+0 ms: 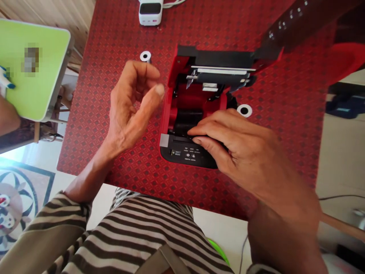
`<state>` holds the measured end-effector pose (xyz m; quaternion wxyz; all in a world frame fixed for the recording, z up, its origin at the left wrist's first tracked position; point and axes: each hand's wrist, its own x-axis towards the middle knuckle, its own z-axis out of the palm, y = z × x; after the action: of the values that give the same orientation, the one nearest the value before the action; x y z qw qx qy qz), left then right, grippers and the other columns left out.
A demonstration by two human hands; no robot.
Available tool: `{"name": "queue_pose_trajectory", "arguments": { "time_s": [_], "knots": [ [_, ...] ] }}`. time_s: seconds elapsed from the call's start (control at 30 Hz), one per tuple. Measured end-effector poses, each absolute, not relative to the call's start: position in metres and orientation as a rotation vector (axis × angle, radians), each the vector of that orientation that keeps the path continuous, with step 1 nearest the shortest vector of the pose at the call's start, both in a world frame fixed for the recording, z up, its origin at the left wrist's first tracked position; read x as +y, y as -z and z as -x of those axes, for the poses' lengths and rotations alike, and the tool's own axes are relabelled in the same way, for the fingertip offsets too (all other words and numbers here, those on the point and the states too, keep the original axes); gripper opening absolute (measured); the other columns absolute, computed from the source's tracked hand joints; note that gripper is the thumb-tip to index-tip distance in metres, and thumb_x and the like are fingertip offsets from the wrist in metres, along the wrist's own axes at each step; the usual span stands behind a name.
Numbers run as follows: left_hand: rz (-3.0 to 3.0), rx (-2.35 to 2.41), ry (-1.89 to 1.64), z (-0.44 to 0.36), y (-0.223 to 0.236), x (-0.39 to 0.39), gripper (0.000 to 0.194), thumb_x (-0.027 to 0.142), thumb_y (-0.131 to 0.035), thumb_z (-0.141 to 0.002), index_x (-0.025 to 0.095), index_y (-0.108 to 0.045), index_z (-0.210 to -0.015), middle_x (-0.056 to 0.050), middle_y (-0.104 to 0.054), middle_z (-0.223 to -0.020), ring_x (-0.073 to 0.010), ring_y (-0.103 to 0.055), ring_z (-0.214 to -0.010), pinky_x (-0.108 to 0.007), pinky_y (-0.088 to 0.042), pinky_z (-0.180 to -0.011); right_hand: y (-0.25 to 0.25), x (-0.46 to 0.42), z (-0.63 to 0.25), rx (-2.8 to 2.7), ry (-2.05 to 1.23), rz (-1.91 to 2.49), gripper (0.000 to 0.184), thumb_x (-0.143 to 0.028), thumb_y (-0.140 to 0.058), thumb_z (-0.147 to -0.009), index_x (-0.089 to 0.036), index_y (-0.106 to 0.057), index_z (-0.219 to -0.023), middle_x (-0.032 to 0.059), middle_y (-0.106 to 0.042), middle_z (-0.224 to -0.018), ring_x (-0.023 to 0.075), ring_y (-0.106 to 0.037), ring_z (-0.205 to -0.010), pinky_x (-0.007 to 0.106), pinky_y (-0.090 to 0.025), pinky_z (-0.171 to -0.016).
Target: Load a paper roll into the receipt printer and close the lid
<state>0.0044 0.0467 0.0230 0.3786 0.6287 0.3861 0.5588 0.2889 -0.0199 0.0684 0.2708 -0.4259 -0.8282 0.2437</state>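
A red and black printer (pixel 194 152) with its lid (pixel 224 59) raised stands on the table, its bay facing up. Inside the bay lies a dark cylinder (pixel 188 118), partly covered by my right hand. My right hand (pixel 242 152) reaches over the front right of the printer, thumb and forefinger pressed nearly together at the bay's front edge; anything between them is too small to make out. Beside the printer's left wall my left hand (pixel 134 102) hovers, fingers loosely curled, thumb apart, holding nothing. One small white roll (pixel 145 56) sits behind it, another roll (pixel 244 110) right of the printer.
The table (pixel 94 95) has a red patterned cover. A white device (pixel 150 13) with cables is at its far edge. To the left is a green folding table (pixel 57 34), with another person's arm (pixel 8 118) beside it. A dark strap-like object (pixel 299 19) crosses the upper right.
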Motion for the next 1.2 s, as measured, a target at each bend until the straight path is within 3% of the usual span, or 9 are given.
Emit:
{"name": "queue_pose_trajectory", "arguments": {
  "time_s": [0.17,0.27,0.37,0.43,0.53,0.7,0.87,1.0,1.2],
  "knots": [
    [-1.9,0.835,-1.489,-0.013,-0.021,0.081,0.047,0.081,-0.086,-0.122,0.038,-0.09,-0.139,-0.003,-0.083,-0.124,-0.0233,-0.073,-0.104,-0.041,-0.06,-0.094,-0.066,-0.024,-0.287,-2.234,-0.568,1.177,0.027,-0.026,-0.069,-0.128,-0.038,-0.085,-0.109,0.0036,-0.086,-0.107,0.032,-0.084,-0.104,0.053,-0.075,-0.094],
    [-1.908,0.878,-1.42,-0.021,-0.031,0.091,0.064,0.09,-0.074,-0.125,0.029,-0.087,-0.108,-0.002,-0.074,-0.1,-0.0203,-0.065,-0.09,-0.04,-0.058,-0.094,-0.067,-0.032,-0.282,-2.231,-0.437,1.188,0.03,-0.02,-0.067,-0.127,-0.037,-0.083,-0.109,0.0033,-0.086,-0.106,0.0312,-0.083,-0.102,0.054,-0.075,-0.096],
    [-1.763,0.961,-1.314,-0.031,-0.045,0.094,0.085,0.101,-0.067,-0.121,0.026,-0.064,-0.081,-0.002,-0.063,-0.085,-0.0184,-0.055,-0.075,-0.04,-0.051,-0.079,-0.069,-0.046,-0.279,-2.224,-0.353,1.19,0.032,-0.013,-0.071,-0.124,-0.041,-0.084,-0.119,0.0021,-0.092,-0.115,0.0327,-0.086,-0.107,0.06,-0.076,-0.1],
    [-1.729,0.866,-1.312,-0.035,-0.052,0.092,0.087,0.099,-0.076,-0.118,0.026,-0.055,-0.076,0.0,-0.057,-0.077,-0.0168,-0.048,-0.069,-0.039,-0.044,-0.073,-0.067,-0.057,-0.28,-2.21,-0.31,1.184,0.039,-0.01,-0.074,-0.121,-0.046,-0.086,-0.131,0.0012,-0.095,-0.125,0.0357,-0.089,-0.116,0.065,-0.076,-0.104],
    [-1.658,0.874,-1.314,-0.037,-0.052,0.08,0.073,0.077,-0.096,-0.117,0.026,-0.061,-0.078,0.002,-0.054,-0.079,-0.0152,-0.044,-0.072,-0.038,-0.042,-0.075,-0.06,-0.073,-0.282,-2.184,-0.212,1.181,0.05,-0.009,-0.077,-0.118,-0.05,-0.084,-0.146,0.0024,-0.096,-0.135,0.0384,-0.091,-0.124,0.067,-0.077,-0.104],
    [-1.611,0.989,-1.253,-0.021,-0.028,0.042,0.039,0.066,-0.107,-0.106,0.032,-0.091,-0.117,-0.006,-0.085,-0.128,-0.0285,-0.075,-0.115,-0.047,-0.067,-0.098,-0.04,-0.082,-0.28,-2.108,0.006,1.201,0.048,-0.007,-0.08,-0.116,-0.043,-0.085,-0.148,0.0054,-0.095,-0.131,0.0347,-0.09,-0.122,0.059,-0.076,-0.101],
    [-1.574,1.179,-1.099,-0.001,0.007,0.007,0.076,0.069,-0.105,-0.104,0.043,-0.076,-0.169,-0.01,-0.076,-0.173,-0.0412,-0.07,-0.154,-0.06,-0.071,-0.124,-0.03,-0.075,-0.272,-2.087,0.209,1.107,0.03,-0.004,-0.086,-0.114,-0.025,-0.088,-0.135,0.0079,-0.094,-0.124,0.0281,-0.088,-0.114,0.048,-0.072,-0.098],
    [-1.589,1.17,-1.077,-0.001,0.017,-0.006,0.082,0.076,-0.1,-0.108,0.042,-0.069,-0.176,-0.012,-0.073,-0.178,-0.0433,-0.071,-0.158,-0.065,-0.068,-0.133,-0.032,-0.075,-0.267,-2.043,0.195,1.16,0.033,-0.003,-0.089,-0.111,-0.027,-0.089,-0.134,0.0057,-0.094,-0.119,0.0283,-0.09,-0.109,0.048,-0.073,-0.098],
    [-1.483,1.116,-1.032,-0.012,0.007,-0.013,0.077,0.081,-0.09,-0.115,0.036,-0.07,-0.173,-0.015,-0.075,-0.182,-0.0457,-0.069,-0.175,-0.069,-0.061,-0.15,-0.037,-0.075,-0.277,-1.968,0.094,1.212,0.04,-0.036,-0.082,-0.127,-0.029,-0.083,-0.166,0.0099,-0.098,-0.135,0.0345,-0.094,-0.125,0.054,-0.073,-0.113]
  ]
}}
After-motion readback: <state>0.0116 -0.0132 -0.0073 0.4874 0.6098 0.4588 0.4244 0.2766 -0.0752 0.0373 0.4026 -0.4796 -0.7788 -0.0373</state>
